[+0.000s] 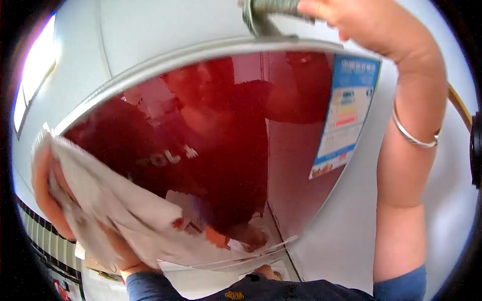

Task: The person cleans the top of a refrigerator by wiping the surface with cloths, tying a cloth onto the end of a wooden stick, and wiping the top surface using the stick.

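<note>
At the left end of the red panel (226, 125), the left hand (56, 213) clutches a pale cloth (115, 195), trailing down rightward; the panel lies between the hands, long axis crosswise, glossy face toward the person (311, 290); by its upper edge, the right hand (359, 25) grips a green cloth (273, 7).

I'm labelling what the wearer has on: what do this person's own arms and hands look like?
The right hand is ungloved; a slim silver bangle circles the right arm, below a blue short sleeve. The left hand, partly covered, shows no glove; the left sleeve is dark blue.
</note>
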A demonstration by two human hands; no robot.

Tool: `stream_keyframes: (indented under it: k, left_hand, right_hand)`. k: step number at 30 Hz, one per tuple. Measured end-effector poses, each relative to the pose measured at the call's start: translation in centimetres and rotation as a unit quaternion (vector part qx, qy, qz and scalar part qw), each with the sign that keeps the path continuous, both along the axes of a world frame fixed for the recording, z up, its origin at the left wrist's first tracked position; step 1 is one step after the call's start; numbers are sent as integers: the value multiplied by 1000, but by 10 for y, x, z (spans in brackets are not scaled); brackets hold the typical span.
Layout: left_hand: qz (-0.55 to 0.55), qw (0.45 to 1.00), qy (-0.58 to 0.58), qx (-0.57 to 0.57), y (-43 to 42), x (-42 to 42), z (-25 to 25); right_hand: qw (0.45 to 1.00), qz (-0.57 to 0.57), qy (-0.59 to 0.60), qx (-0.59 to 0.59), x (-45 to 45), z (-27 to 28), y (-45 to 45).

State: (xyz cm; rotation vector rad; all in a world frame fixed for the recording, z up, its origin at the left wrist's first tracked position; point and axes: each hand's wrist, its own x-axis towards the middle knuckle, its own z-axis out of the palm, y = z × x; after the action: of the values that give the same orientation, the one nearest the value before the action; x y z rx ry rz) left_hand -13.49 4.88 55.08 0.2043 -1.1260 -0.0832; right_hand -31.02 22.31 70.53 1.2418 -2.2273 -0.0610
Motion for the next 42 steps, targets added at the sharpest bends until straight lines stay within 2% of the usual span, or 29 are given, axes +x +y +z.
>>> stream_keyframes:
  k: [2,4,6,7,8,10,12,13,15,19,24,26,31,33,35,36,39,41,42]
  left_hand:
    - [-10,992,-122,8,-9,4,42]
    - [-21,968,-247,21,-20,9,72]
    - [-34,928,-369,36,-35,17,90]
    - [-23,919,-393,6,-46,24,87]
    - [-20,921,-389,7,-51,25,62]
    - [133,902,-397,104,-46,20,52]
    - [159,935,-315,-29,-24,-9,46]
    - [72,920,-378,74,-21,-2,58]
    - [74,929,-363,24,-23,-2,58]
    - [65,918,-390,13,-18,-4,67]
    - [85,919,-385,1,2,-18,44]
    - [80,921,-380,-37,2,-23,36]
    - [55,922,-381,-30,5,-26,40]
    - [16,922,-386,25,10,-24,45]
    - [23,929,-367,50,13,-21,49]
    - [23,929,-367,45,7,-13,71]
    - [60,907,-416,-1,-9,4,119]
    - [162,865,-454,-139,-38,10,145]
    - [178,868,-452,-105,-49,15,160]
  right_hand:
    - [997,64,5,53,-22,11,-9]
    - [973,214,89,-15,-63,1,-18]
    - [994,96,-36,-46,-74,4,-32]
    - [993,99,-34,-46,-78,5,-34]
    - [993,105,-42,-43,-84,-17,-34]
    - [993,108,-39,-38,-83,-26,-28]
    - [995,97,-11,-30,-85,-37,-20]
    - [994,103,-12,-30,-84,-35,-20]
    - [998,62,-22,-10,-81,-30,-19]
    - [997,72,-26,21,-85,-25,-28]
    - [993,104,-19,51,-132,-45,-62]
    - [989,112,-54,79,-151,-50,-78]
    - [976,167,-95,98,-167,-58,-129]
    - [969,197,-110,97,-166,-61,-140]
    - [952,274,-110,77,-170,-70,-148]
    - [951,276,-109,84,-167,-56,-157]
    - [949,279,-113,95,-161,-42,-163]
    - [947,238,-174,126,-157,-35,-158]
    - [947,240,-173,127,-153,-30,-153]
